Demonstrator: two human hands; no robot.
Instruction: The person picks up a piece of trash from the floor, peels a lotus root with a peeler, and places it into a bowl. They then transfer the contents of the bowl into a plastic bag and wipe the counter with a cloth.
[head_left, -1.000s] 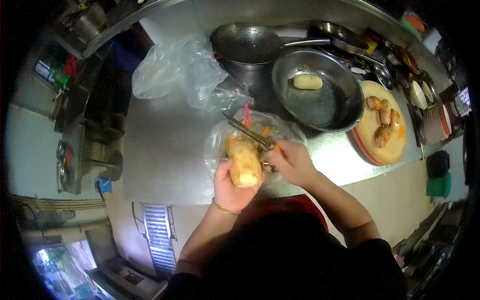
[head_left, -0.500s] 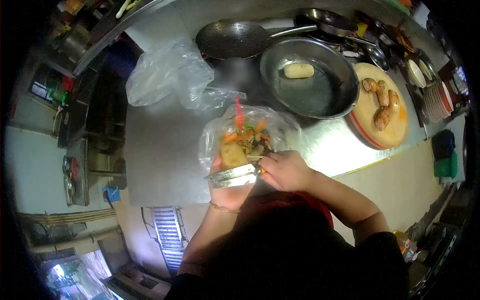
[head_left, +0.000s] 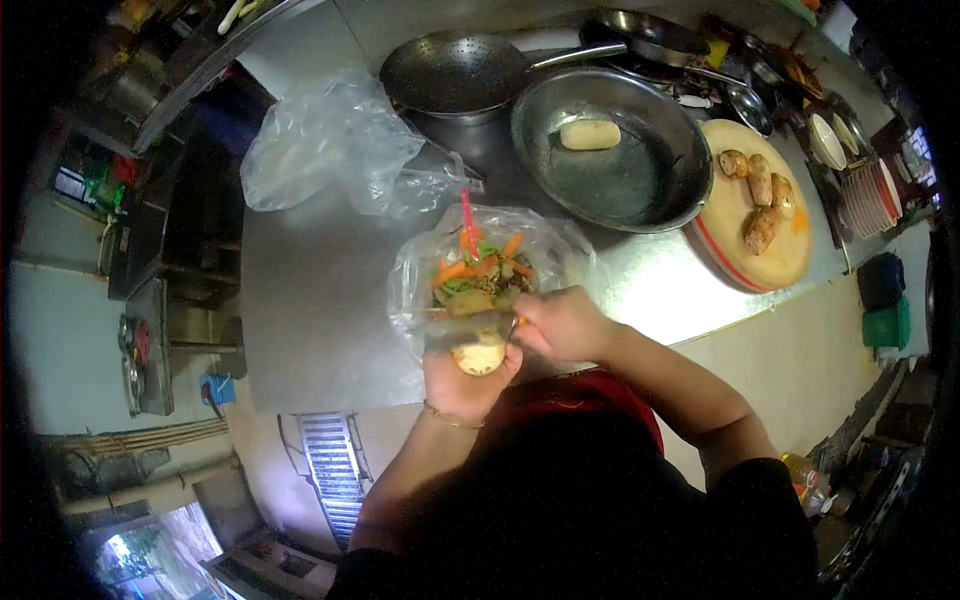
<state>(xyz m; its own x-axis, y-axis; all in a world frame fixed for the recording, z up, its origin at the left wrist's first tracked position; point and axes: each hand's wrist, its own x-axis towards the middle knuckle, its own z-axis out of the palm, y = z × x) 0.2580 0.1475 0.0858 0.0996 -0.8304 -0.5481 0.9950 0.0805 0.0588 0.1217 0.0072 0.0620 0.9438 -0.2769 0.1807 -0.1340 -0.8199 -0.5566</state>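
My left hand (head_left: 462, 388) is wrapped from below around a piece of lotus root (head_left: 478, 358), whose pale cut end with small holes faces me. My right hand (head_left: 562, 322) grips the handle of a peeling knife (head_left: 468, 328). Its broad metal blade is blurred and lies across the far part of the root, so whether it touches cannot be told. Just beyond both hands lies an opened clear plastic bag (head_left: 408, 285) with orange, green and brown peelings (head_left: 484, 268) in it and a red strip (head_left: 468, 222) at its far side.
A metal basin (head_left: 620, 195) holds one peeled lotus root (head_left: 590, 135). Several unpeeled pieces (head_left: 762, 228) sit on a round cutting board (head_left: 735, 262) at the right. Behind are a perforated wok-shaped strainer (head_left: 455, 75) and a crumpled plastic bag (head_left: 330, 150). The steel table's edge (head_left: 740, 318) runs close to me.
The knife blade has moved from over my left palm to farther away, across the root. The root's cut end now shows toward me. The whole view has shifted slightly.
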